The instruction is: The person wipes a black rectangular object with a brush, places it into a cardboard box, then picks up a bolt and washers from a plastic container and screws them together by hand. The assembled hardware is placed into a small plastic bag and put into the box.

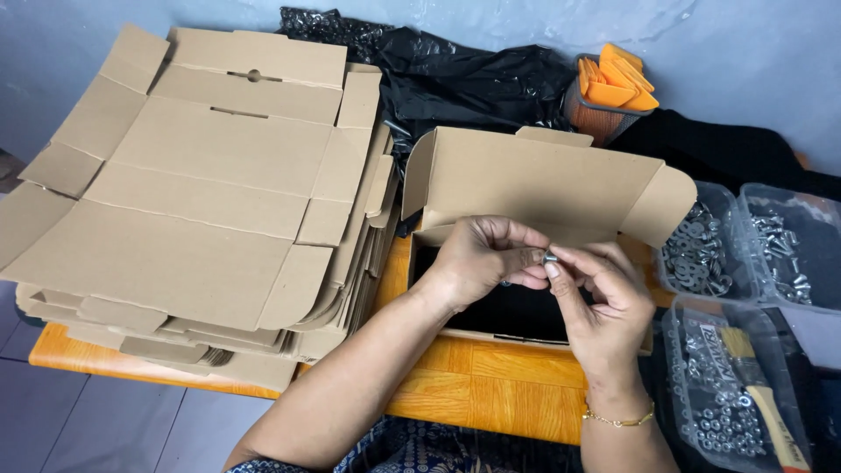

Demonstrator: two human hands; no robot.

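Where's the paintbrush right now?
Head view, lower right: the paintbrush lies in the nearest clear tub on the nuts, beside the right hand.

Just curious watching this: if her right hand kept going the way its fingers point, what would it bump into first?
The right hand points up-left at the small metal piece pinched between both hands, so probably the left hand's fingertips, then the open cardboard box.

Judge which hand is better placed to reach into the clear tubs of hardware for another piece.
Probably the right hand. It is nearer the clear tubs, which all sit on the right. The left hand sits on the far side and would have to cross over. Both hands pinch a small metal fastener above the open cardboard box.
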